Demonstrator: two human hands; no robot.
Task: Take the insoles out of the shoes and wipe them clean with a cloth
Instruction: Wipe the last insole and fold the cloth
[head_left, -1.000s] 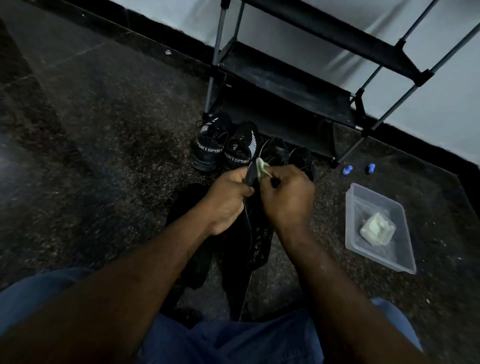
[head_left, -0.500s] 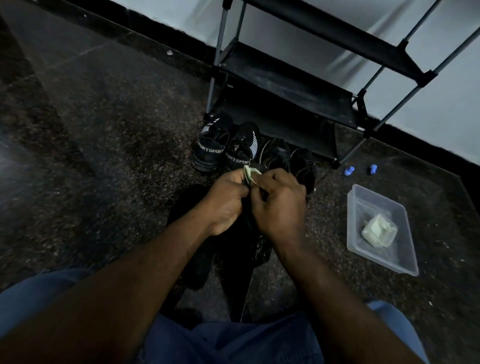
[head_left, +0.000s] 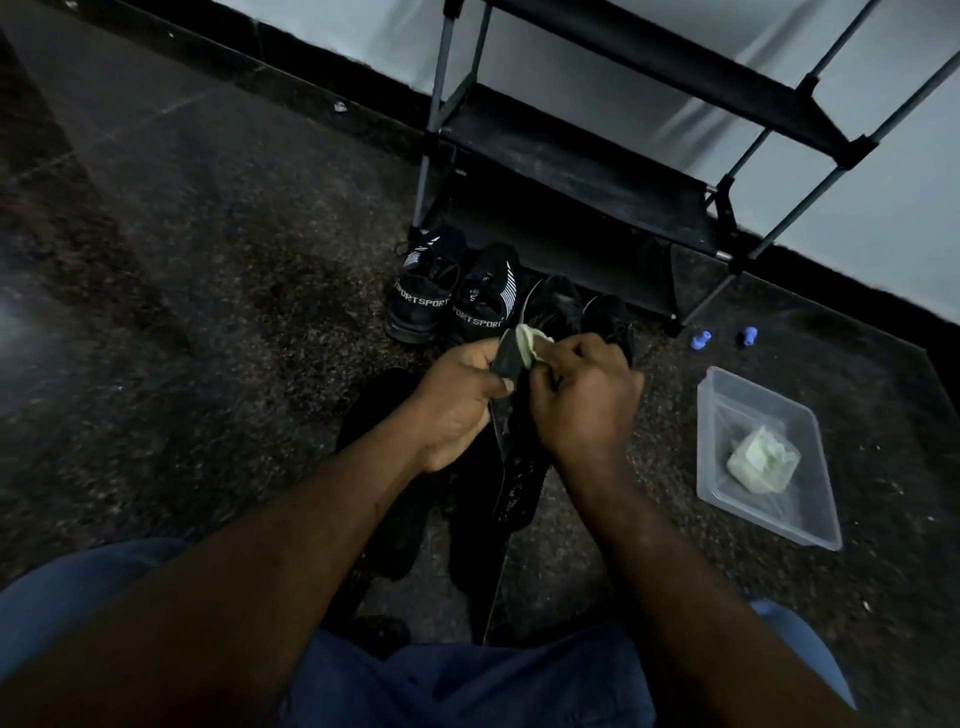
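Observation:
My left hand (head_left: 457, 400) grips the upper end of a black insole (head_left: 506, 358) that stands nearly on edge over the floor. My right hand (head_left: 584, 395) pinches a small pale green cloth (head_left: 527, 340) against the top of that insole. More black insoles (head_left: 395, 467) lie flat on the floor under my hands. Two black sport shoes (head_left: 447, 301) with white lettering stand beyond my hands, and a second dark pair (head_left: 582, 312) stands just right of them, partly hidden by my right hand.
A black shoe rack (head_left: 571, 156) stands against the pale wall behind the shoes. At the right, a clear plastic tub (head_left: 810, 525) holds another pale cloth (head_left: 761, 460). Two small blue caps (head_left: 701, 340) lie near the rack's foot. The floor is dark speckled stone.
The cloth in my right hand slid left along the top of the insole, then back toward the tip. My left hand kept its grip.

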